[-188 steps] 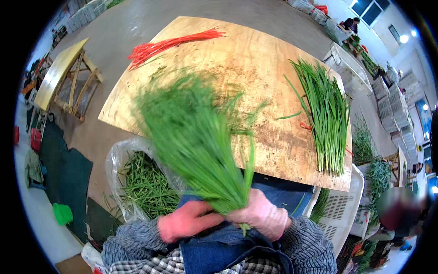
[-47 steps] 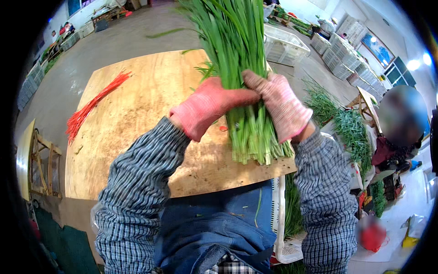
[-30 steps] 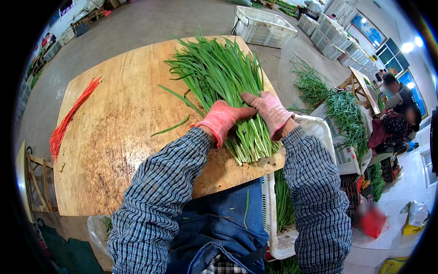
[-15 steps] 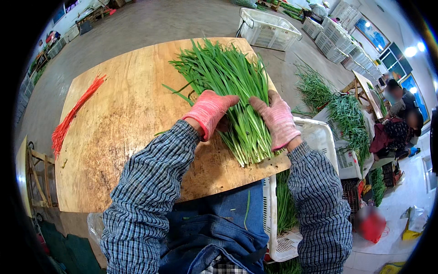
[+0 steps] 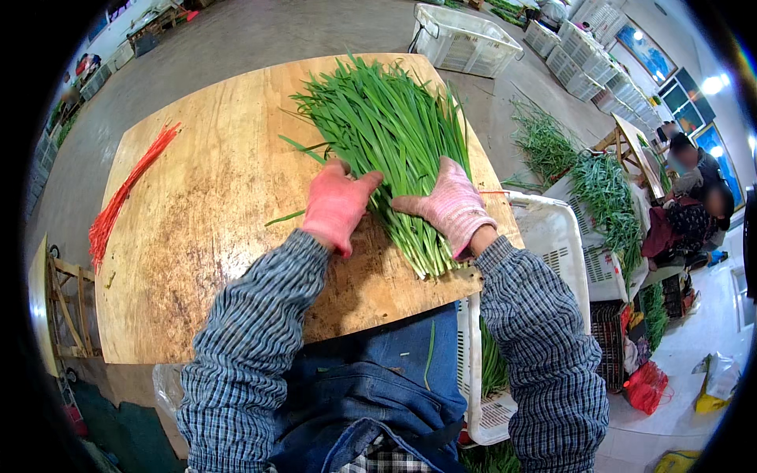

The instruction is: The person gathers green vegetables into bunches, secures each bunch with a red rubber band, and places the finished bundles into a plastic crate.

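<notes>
Chives (image 5: 386,150) lie fanned on the wooden worktop (image 5: 197,236), cut ends toward the person, near its right front edge. Left hand (image 5: 337,205), pink-gloved, rests open and flat against the bundle's left side. Right hand (image 5: 451,206), gloved too, lies open on top of the stalks at right. Red ties (image 5: 126,197) lie well apart, far left. White crate (image 5: 552,244) sits just beside the worktop at right.

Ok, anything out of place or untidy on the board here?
Only small things. A few green leaves poke out sideways from the fanned bundle of chives, and one loose leaf lies apart on the wooden board beside the left hand. Another leaf has dropped onto the blue apron. Nothing looks damaged.
</notes>
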Available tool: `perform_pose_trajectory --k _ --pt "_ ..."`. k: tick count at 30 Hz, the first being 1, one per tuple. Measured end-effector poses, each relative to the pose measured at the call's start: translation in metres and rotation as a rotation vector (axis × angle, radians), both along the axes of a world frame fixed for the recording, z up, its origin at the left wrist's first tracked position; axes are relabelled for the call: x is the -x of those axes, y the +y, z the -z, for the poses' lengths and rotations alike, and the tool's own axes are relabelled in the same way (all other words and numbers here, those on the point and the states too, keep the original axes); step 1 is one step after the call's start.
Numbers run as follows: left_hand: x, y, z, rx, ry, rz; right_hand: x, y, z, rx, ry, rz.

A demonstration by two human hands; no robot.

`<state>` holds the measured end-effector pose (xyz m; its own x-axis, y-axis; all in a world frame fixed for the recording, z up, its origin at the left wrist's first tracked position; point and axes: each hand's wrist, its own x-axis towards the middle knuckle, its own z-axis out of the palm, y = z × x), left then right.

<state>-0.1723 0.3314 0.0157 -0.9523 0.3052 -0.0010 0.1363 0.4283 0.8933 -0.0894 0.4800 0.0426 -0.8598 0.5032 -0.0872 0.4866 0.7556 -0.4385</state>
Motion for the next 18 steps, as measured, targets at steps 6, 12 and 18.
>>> perform_pose_trajectory --k 6,12,18 --pt "-0.052 -0.018 0.009 0.062 0.344 0.501 -0.001 0.002 0.007 -0.019 0.027 0.005" --pt "-0.059 -0.003 0.021 0.309 0.375 0.424 0.003 -0.003 0.009 -0.033 0.000 0.032" --pt "-0.069 0.004 0.011 0.392 0.380 0.414 0.003 0.001 0.014 -0.020 0.005 0.023"
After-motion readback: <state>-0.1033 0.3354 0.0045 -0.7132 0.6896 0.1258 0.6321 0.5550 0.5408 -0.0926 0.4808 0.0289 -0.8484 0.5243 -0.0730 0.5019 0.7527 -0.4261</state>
